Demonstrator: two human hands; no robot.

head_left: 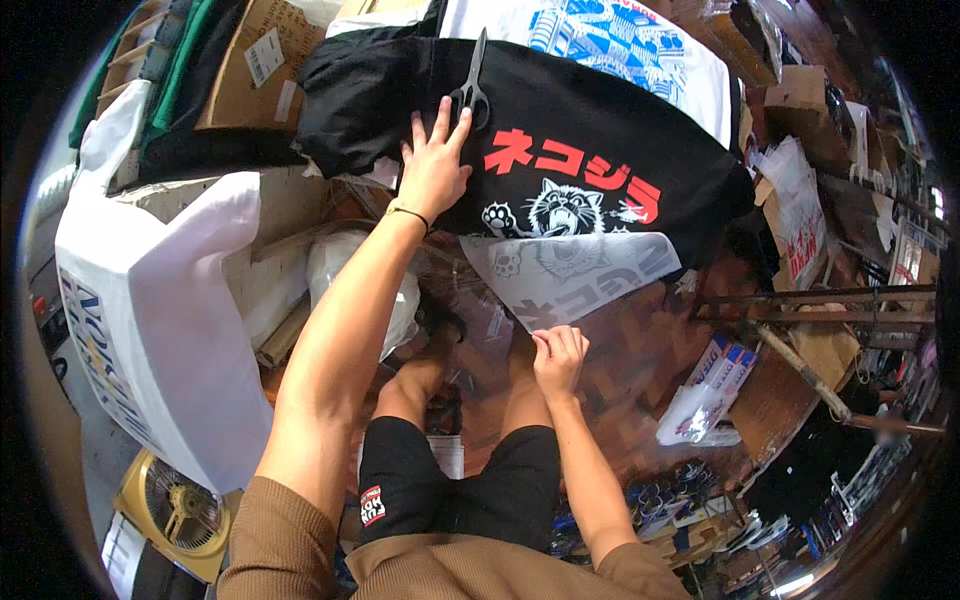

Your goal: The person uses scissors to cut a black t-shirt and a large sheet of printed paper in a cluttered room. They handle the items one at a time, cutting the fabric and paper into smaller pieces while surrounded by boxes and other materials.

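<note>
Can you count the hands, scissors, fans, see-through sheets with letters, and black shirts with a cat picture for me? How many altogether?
Hands: 2, the left hand and the right hand
Scissors: 1 pair
Gold fan: 1
See-through sheet: 1
Black cat shirt: 1
Total: 6

Place: apparently a garment-printing workshop
Garment: black fabric shirt (560, 105), printed red-and-white
Film: translucent whitish sheet (580, 278)
Storage: brown cardboard box (248, 95)
</note>
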